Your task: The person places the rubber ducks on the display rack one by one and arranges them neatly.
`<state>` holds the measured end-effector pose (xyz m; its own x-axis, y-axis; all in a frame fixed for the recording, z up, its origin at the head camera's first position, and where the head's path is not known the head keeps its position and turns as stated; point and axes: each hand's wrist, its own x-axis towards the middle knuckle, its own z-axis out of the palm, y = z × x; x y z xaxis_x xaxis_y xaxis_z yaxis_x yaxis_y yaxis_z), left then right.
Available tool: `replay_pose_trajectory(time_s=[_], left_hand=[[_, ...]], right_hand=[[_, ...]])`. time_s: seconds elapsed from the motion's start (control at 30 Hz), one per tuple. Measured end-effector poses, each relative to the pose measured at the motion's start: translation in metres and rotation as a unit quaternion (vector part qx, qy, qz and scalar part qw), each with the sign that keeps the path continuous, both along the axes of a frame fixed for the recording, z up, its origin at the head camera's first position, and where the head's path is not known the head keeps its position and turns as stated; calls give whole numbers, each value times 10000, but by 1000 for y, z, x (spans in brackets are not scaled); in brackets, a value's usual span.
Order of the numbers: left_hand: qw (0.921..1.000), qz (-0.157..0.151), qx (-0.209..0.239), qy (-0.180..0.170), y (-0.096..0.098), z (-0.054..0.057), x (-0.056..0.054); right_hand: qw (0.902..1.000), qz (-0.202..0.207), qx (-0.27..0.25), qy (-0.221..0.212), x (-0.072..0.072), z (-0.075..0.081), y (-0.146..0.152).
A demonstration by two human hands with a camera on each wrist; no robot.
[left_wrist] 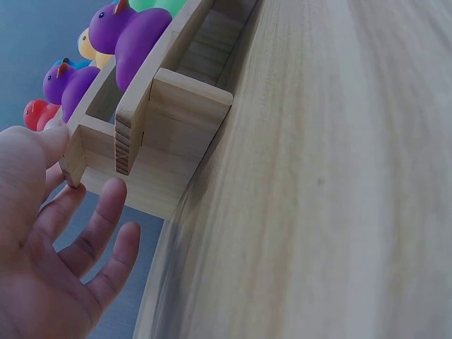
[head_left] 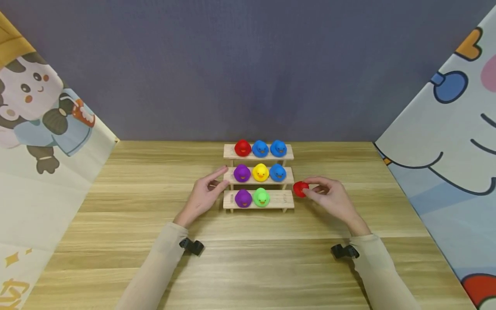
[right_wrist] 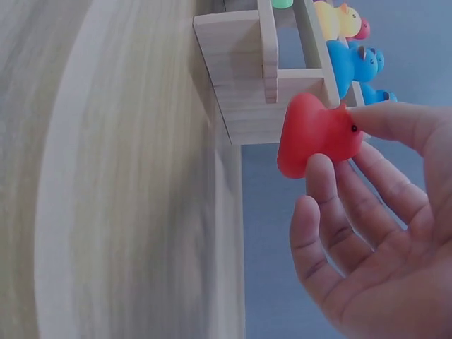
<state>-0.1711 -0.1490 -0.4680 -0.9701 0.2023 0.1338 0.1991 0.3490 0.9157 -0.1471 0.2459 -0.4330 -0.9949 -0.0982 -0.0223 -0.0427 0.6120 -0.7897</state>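
Note:
A three-tier wooden stand [head_left: 286, 200] holds small rubber ducks. My left hand [head_left: 204, 193] pinches the left end of its middle tier between thumb and index finger; the other fingers are spread below in the left wrist view. To the right of the stand, my right hand [head_left: 333, 198] pinches a red duck [right_wrist: 318, 138] by thumb and fingertips, off the table. On the top tier are a red duck [head_left: 243, 148] and two blue ducks [head_left: 260, 149]. The middle tier bears purple [head_left: 242, 173], yellow [head_left: 261, 172] and blue ducks [head_left: 277, 172]. Purple [head_left: 243, 198] and green ducks [head_left: 261, 197] sit on the bottom tier's left and middle.
The stand is on a wood-grain table [head_left: 255, 267], near a dark grey back panel [head_left: 248, 69]. Panels with cartoon prints rise on the left [head_left: 46, 129] and right [head_left: 438, 142]. Each wrist wears a small black camera [head_left: 191, 246].

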Motion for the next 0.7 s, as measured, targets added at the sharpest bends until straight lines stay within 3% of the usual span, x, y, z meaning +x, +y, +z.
replay_pose_trajectory(time_s=[0.7], left_hand=[[10000,8,12,-16,0,-1,0]], right_hand=[[9967,799,-97,120,5,3,-17]])
